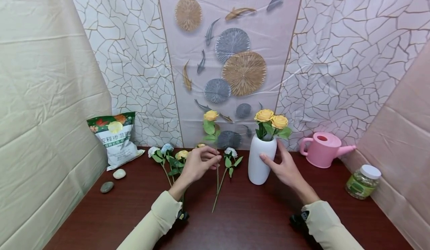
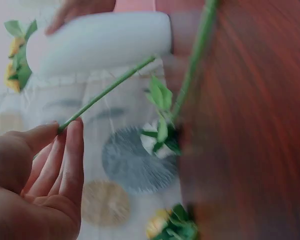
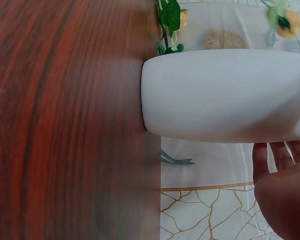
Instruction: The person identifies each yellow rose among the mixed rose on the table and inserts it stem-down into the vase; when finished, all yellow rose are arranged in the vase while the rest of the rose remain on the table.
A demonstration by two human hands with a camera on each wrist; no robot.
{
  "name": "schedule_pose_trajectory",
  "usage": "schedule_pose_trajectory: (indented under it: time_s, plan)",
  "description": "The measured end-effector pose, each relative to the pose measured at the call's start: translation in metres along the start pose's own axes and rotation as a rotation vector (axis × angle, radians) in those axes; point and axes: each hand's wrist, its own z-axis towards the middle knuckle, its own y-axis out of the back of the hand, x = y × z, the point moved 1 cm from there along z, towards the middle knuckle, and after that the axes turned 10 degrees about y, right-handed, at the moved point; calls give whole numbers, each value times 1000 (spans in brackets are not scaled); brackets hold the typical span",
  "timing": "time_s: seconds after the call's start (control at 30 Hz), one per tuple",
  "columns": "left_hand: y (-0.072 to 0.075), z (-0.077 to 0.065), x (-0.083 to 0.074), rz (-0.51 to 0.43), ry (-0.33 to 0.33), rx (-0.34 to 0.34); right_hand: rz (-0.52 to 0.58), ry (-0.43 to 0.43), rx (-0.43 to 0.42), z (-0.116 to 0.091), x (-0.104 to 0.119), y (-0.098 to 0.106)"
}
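Here on the desk [image 1: 255, 224] stands the white vase [image 1: 259, 164], two yellow roses [image 1: 264, 115] in its mouth: smooth, hard, likely slippery and breakable, so the broad body is the place to grip. And the right hand [image 1: 285, 168] has it there, thumb in front, fingers bent around the side! Left of it, the left hand [image 1: 201, 162] pinches a single yellow rose [image 1: 211, 116], thumb and fingertips closed on its thin stem [image 2: 110, 91]. Light, surely, springy too; below the leaves suits best.
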Motion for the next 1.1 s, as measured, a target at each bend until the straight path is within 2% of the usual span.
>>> schedule_pose_trajectory:
  time_s: [0.13,0.3,0.6,0.73,0.87,0.97,1.1]
  plan:
    - [-10,3,-18,7,-85,-33,-8,6,-2,-1,1,-1]
    - [-20,15,-49,-21,-166,-82,-21,-3,-4,-2,1,-1]
    - [-40,40,-112,-210,-358,-160,-3,-10,-13,-2,-2,1]
    - [-49,44,-134,-325,-392,-202,10,-7,-17,-2,-3,1]
    - [-56,40,-151,-400,-410,-220,-11,-14,-6,-2,-3,1]
    - [-61,37,-156,-393,-405,-229,-21,-19,-5,-1,-2,1]
    - [-67,36,-154,-342,-393,-248,-21,-17,-9,-1,-1,1]
